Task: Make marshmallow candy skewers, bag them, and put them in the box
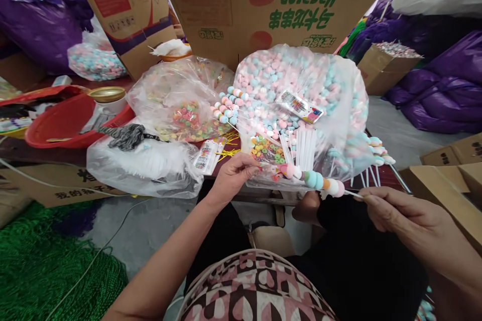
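Right hand (402, 210) has the bare stick end of a pastel skewer (315, 179) pinched, left hand (237, 174) pinches around its other end, exact grip's blurry. Skewer's up between both hands, nearer the lap than the big clear bag (324, 75).

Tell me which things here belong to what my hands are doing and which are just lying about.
Seem to belong:
skewer of pastel pieces, held in the right hand
big bag of similar pieces
white sticks

Probably just lying about:
red basin
green strands
purple bags
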### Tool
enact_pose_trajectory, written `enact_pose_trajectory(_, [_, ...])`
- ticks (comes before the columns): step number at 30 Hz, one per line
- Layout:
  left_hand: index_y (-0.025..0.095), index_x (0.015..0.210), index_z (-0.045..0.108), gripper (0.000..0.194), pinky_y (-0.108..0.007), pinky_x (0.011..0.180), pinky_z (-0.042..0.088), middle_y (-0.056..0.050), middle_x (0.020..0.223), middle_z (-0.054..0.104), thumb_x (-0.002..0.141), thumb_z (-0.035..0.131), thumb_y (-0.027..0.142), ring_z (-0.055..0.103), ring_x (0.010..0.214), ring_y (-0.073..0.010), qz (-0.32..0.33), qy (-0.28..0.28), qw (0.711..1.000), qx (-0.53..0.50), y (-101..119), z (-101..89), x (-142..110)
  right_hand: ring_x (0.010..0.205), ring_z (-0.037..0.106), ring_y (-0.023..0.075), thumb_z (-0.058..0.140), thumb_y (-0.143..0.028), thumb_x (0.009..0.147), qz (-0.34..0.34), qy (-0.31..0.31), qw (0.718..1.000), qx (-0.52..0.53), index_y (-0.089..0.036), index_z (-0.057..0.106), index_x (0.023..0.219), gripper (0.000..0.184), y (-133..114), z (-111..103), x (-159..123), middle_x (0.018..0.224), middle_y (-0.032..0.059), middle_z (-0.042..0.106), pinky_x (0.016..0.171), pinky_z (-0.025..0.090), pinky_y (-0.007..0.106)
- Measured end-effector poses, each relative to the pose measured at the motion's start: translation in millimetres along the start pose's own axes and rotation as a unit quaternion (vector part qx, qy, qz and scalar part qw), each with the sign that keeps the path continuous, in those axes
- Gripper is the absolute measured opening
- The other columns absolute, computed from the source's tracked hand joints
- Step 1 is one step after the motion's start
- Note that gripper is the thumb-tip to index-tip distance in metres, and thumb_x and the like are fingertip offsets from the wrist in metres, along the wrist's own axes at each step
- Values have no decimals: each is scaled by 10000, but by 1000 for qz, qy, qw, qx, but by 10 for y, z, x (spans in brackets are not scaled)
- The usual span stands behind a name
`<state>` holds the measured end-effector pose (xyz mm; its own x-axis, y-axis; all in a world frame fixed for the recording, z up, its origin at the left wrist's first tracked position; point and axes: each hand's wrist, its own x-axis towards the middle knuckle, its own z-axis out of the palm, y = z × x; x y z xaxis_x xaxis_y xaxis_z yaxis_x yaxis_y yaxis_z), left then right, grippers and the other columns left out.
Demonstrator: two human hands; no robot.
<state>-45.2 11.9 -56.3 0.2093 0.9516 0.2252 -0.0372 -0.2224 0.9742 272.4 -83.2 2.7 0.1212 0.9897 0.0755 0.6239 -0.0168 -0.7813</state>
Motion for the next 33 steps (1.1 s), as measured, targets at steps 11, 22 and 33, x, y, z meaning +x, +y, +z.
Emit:
enact_pose_trajectory(11, [224, 786, 739, 84, -322, 868, 458, -42, 868, 671, 787, 716, 305, 595, 880, -178, 31, 1, 998, 58, 124, 1, 29, 415, 512, 153, 514, -755, 803, -21, -3, 999, -48, -216, 722, 805, 578, 86, 74, 12, 458, -10, 537, 447, 406, 288])
enact_pose_trajectory(22, [187, 831, 744, 167, -279, 810, 483, -30, 863, 739, 766, 747, 341, 645, 830, -159, -81, -47, 995, 32, 66, -47, -12, 452, 497, 128, 525, -612, 890, -36, -54, 998, -18, -214, 707, 824, 442, 172, 152, -17, 488, -28, 530, 477, 386, 259])
enact_pose_trajectory(33, [185, 789, 637, 287, -168, 373, 275, 54, 640, 616, 684, 818, 381, 428, 429, -32, -184, 60, 966, -169, 59, -13, -47, 444, 432, 112, 740, -450, 800, 55, 41, 960, 271, -198, 702, 766, 257, 146, 267, -13, 454, -55, 433, 461, 350, 254])
